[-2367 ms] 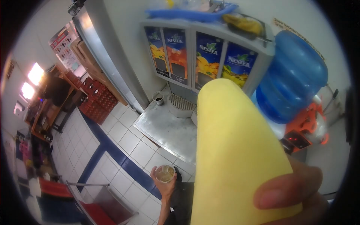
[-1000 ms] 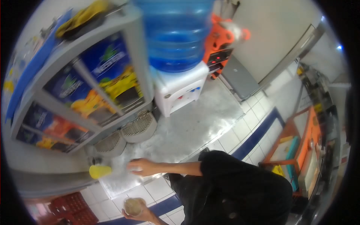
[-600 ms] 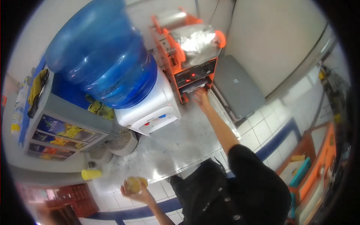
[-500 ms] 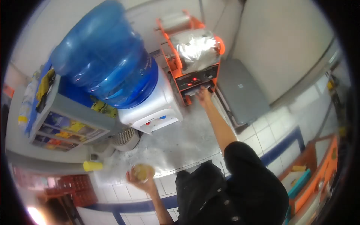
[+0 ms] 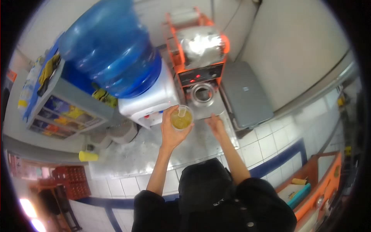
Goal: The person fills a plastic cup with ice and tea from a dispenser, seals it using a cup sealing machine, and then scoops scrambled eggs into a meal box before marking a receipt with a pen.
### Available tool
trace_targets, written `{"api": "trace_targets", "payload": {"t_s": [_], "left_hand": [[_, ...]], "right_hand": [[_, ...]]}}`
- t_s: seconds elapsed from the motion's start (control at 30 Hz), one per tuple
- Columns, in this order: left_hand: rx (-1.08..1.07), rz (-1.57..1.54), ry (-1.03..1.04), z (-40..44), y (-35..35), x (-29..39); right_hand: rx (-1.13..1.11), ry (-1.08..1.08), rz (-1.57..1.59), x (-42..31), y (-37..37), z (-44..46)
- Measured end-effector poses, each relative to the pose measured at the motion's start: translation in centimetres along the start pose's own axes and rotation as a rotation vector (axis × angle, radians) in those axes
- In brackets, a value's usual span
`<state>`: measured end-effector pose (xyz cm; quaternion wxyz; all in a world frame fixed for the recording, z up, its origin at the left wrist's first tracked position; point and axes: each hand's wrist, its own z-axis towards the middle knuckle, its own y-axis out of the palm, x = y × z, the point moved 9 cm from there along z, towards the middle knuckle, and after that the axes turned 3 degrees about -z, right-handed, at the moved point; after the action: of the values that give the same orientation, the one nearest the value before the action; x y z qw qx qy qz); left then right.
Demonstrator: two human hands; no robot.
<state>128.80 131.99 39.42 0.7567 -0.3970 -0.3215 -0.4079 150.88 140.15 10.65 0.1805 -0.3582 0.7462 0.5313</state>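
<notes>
In my left hand (image 5: 172, 131) is a clear plastic cup (image 5: 181, 123) of yellow-green drink with a pale piece at the top. My fingers wrap round its side, and it is held up over the counter. To its right stands an orange cup-sealing machine (image 5: 201, 65) with a roll of shiny film. Its tray is out at the front and shows a round metal cup holder (image 5: 203, 94). My right hand (image 5: 215, 126) is just in front of the tray's edge, somewhat blurred. Its fingers look apart, with nothing seen in them.
A white water dispenser (image 5: 150, 104) with a big blue bottle (image 5: 112, 50) stands left of the sealer. A grey lidded box (image 5: 247, 96) is on the right. A yellow cup (image 5: 88, 156) lies at the left end of the metal counter (image 5: 127, 154). An orange drawer (image 5: 322, 185) is lower right.
My left hand has brought the cup up and right, towards the sealer. The sealer's tray has come out towards me, and my right hand has moved back from the machine.
</notes>
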Motion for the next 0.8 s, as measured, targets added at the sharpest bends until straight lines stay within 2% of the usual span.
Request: {"api": "trace_targets", "payload": {"t_s": [0.13, 0.23, 0.3, 0.33, 0.4, 0.47, 0.53, 0.6, 0.63, 0.7, 0.77, 0.8], "left_hand": [[-0.057, 0.037, 0.112, 3.3, 5.1, 1.9], [-0.004, 0.151, 0.156, 5.3, 9.3, 1.7], [0.006, 0.197, 0.066, 5.7, 12.1, 0.0], [0.014, 0.207, 0.067, 5.8, 13.5, -0.8], [0.074, 0.302, 0.069, 6.2, 15.5, -2.4], [0.117, 0.347, -0.008, 6.5, 16.9, -3.6], [0.146, 0.39, -0.091, 6.9, 17.7, -4.7], [0.186, 0.37, -0.199, 6.6, 18.3, -6.1], [0.205, 0.379, -0.222, 6.2, 18.7, -6.6], [0.18, 0.559, -0.303, 5.4, 19.3, -8.6], [0.185, 0.652, -0.337, 4.6, 19.4, -9.6], [0.144, 0.687, -0.334, 4.6, 19.7, -9.7]], "right_hand": [[-0.012, 0.013, 0.042, -1.1, 1.1, -2.1], [0.0, 0.095, 0.041, -1.9, 0.2, -3.8], [-0.176, 0.177, 0.045, -1.1, -0.4, -3.5], [-0.187, 0.183, 0.046, -1.4, -1.7, -3.8], [-0.232, 0.303, -0.313, -2.5, -4.0, -5.6], [-0.275, 0.265, -0.666, -4.4, -9.0, -7.0], [-0.28, 0.358, -0.678, -6.3, -15.3, -8.1], [-0.129, 0.382, -0.789, -9.9, -20.6, -8.5], [-0.145, 0.402, -0.806, -11.5, -22.0, -8.4], [-0.038, 0.208, -0.985, -16.5, -23.3, -6.9], [-0.125, 0.005, -1.005, -20.0, -20.9, -4.4], [-0.31, -0.203, -0.972, -22.7, -16.5, -3.5]]}}
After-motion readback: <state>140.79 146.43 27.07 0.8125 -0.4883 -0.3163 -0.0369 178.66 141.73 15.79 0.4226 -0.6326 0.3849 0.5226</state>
